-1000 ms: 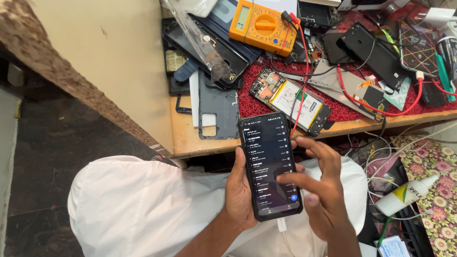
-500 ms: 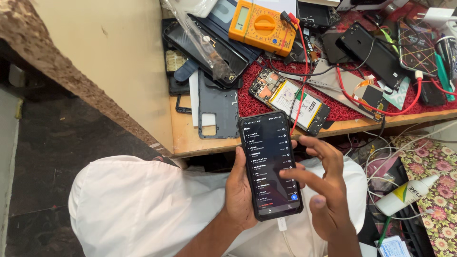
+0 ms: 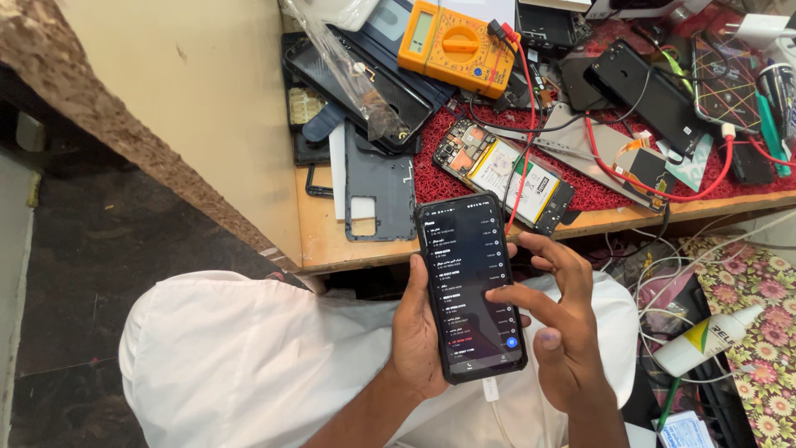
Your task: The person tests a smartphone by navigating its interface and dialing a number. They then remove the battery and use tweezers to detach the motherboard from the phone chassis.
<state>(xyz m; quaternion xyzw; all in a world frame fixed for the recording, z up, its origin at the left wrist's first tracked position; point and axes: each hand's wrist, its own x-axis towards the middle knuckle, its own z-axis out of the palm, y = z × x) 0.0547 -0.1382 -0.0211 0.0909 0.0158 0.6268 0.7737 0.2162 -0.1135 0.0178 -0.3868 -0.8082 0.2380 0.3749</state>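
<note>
1. The left hand [image 3: 414,332] grips a black phone [image 3: 471,286] from behind, over the lap and just below the bench [image 3: 332,241] edge.
2. The right hand [image 3: 564,332] is loosely open, holding nothing, its forefinger tip on the lit screen.
3. An opened phone [image 3: 506,172] and an orange multimeter [image 3: 454,46] lie on the bench.

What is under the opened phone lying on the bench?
The opened phone lies on a red mat, with a red wire across it. Whatever sits directly beneath it is covered.

1 lit phone [image 3: 471,286], 1 multimeter [image 3: 455,47], 1 opened phone [image 3: 502,174], 2 hands, 1 white bottle [image 3: 705,343]
</note>
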